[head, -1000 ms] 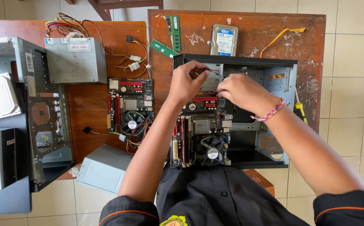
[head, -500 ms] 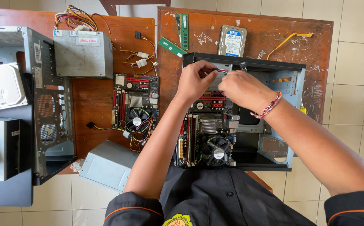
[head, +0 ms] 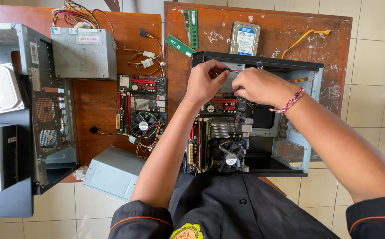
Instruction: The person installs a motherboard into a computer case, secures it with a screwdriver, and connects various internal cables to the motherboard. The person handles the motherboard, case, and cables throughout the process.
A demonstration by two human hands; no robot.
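A thin red-and-black cable (head: 233, 70) is pinched between the fingertips of the left hand (head: 206, 82) and the right hand (head: 256, 85), above the motherboard (head: 219, 132) inside the open computer case (head: 305, 128).

black short sleeves with orange trim, yellow chest emblem, red-and-white braided bracelet (head: 288, 101) on right wrist
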